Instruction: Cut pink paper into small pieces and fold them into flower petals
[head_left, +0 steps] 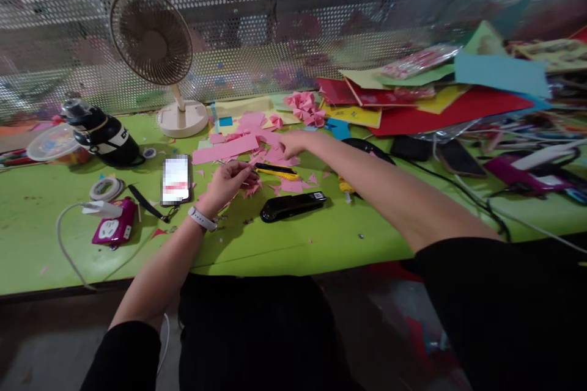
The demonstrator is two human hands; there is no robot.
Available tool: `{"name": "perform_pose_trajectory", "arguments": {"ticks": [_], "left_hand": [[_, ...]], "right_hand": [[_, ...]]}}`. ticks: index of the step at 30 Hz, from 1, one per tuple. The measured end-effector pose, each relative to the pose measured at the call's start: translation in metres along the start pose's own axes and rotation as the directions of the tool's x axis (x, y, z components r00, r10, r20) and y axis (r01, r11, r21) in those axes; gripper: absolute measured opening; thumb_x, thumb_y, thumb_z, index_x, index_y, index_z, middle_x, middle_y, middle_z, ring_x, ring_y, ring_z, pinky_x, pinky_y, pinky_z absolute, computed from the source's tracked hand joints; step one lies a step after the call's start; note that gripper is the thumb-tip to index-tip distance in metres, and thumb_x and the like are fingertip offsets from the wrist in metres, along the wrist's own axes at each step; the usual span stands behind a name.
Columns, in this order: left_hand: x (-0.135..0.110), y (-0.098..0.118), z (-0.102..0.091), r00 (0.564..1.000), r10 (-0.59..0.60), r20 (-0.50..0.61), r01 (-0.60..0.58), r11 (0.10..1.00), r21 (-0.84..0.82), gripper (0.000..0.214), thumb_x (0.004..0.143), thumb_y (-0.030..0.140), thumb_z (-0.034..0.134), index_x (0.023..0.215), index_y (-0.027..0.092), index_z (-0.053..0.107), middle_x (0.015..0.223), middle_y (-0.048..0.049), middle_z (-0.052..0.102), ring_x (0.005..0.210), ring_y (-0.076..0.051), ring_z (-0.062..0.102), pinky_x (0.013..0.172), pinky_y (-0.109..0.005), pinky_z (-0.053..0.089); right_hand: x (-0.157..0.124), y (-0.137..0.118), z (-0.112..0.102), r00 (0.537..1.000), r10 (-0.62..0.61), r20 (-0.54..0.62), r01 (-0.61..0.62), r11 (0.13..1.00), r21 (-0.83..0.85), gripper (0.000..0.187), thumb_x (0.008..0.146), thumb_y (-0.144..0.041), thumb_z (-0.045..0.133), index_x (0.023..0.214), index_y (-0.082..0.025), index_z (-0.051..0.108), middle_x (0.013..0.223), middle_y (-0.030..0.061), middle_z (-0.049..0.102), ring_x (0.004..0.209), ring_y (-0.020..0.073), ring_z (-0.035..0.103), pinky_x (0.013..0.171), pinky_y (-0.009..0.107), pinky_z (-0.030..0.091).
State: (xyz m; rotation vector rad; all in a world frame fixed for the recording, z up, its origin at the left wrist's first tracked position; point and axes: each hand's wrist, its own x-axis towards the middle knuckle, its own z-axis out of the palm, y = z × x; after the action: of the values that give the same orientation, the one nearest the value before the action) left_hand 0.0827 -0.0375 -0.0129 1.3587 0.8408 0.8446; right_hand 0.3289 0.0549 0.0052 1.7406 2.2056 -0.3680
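My left hand [230, 182] is over the pink paper scraps, its fingers curled and thumb pressed toward the forefinger. Whatever its fingertips hold is too small to make out. Right by that thumb lies a yellow and black utility knife [277, 171]. My right hand [294, 144] reaches in from the right with bent fingers pointing down at the pink paper pieces [270, 140]. Its fingertips are mostly hidden, and so is anything between them. A long pink paper strip [227, 150] lies between the hands. Nearer to me is a black stapler [293, 206].
A fan [181, 116] and a black bottle [103, 134] stand at the back left. A phone [175, 179], tape roll [106, 188] and purple box [114, 226] lie on the left. Folded pink paper flowers [305, 108] sit behind; coloured sheets [449, 110] pile up right.
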Motion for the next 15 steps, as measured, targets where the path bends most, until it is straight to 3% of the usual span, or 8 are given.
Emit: {"name": "perform_pose_trajectory", "arguments": {"ticks": [3, 6, 9, 11, 15], "left_hand": [[0.0, 0.0, 0.0, 1.0, -0.006, -0.008, 0.006, 1.0, 0.007, 0.021, 0.09, 0.029, 0.067, 0.099, 0.01, 0.066, 0.086, -0.0109, 0.075, 0.07, -0.013, 0.072, 0.068, -0.027, 0.059], [0.0, 0.0, 0.0, 1.0, -0.014, -0.013, 0.013, 1.0, -0.004, 0.02, 0.09, 0.029, 0.066, 0.099, 0.011, 0.066, 0.086, -0.0109, 0.076, 0.072, -0.014, 0.072, 0.069, -0.027, 0.059], [0.0, 0.0, 0.0, 1.0, -0.017, -0.012, 0.016, 1.0, -0.007, 0.02, 0.09, 0.029, 0.067, 0.099, 0.011, 0.066, 0.086, -0.0107, 0.076, 0.072, -0.014, 0.072, 0.069, -0.027, 0.059], [0.0, 0.0, 0.0, 1.0, -0.011, -0.014, 0.011, 1.0, -0.004, 0.021, 0.09, 0.03, 0.067, 0.098, 0.011, 0.066, 0.085, -0.01, 0.076, 0.07, -0.013, 0.072, 0.068, -0.026, 0.059], [0.001, -0.001, 0.0, 1.0, -0.009, -0.006, 0.009, 1.0, -0.009, 0.023, 0.088, 0.032, 0.07, 0.098, 0.011, 0.066, 0.083, -0.009, 0.075, 0.069, -0.013, 0.071, 0.068, -0.027, 0.058]], "right_hand": [[-0.006, 0.0, -0.004, 1.0, -0.015, 0.025, 0.016, 0.999, -0.05, 0.031, 0.068, -0.022, 0.078, 0.097, -0.014, 0.072, 0.093, 0.0105, 0.071, 0.083, 0.0246, 0.063, 0.067, 0.032, 0.042], [-0.012, -0.003, -0.004, 0.999, -0.041, 0.007, 0.041, 0.997, -0.061, 0.023, 0.066, -0.016, 0.078, 0.089, -0.015, 0.071, 0.085, 0.0086, 0.071, 0.08, 0.024, 0.064, 0.066, 0.032, 0.043], [-0.014, -0.002, -0.001, 0.999, -0.032, -0.027, 0.032, 0.999, 0.01, 0.011, 0.066, -0.012, 0.077, 0.071, -0.017, 0.068, 0.068, 0.0047, 0.067, 0.07, 0.0203, 0.062, 0.063, 0.031, 0.043], [-0.013, 0.001, 0.0, 1.0, -0.007, -0.021, 0.008, 0.999, 0.049, 0.015, 0.07, -0.015, 0.076, 0.062, -0.017, 0.064, 0.061, 0.0043, 0.065, 0.066, 0.0183, 0.062, 0.063, 0.032, 0.044], [-0.008, 0.013, 0.001, 0.994, 0.04, 0.104, -0.069, 0.955, 0.287, 0.025, 0.068, -0.023, 0.082, 0.055, -0.019, 0.06, 0.062, 0.007, 0.068, 0.067, 0.0207, 0.066, 0.065, 0.034, 0.05]]}}
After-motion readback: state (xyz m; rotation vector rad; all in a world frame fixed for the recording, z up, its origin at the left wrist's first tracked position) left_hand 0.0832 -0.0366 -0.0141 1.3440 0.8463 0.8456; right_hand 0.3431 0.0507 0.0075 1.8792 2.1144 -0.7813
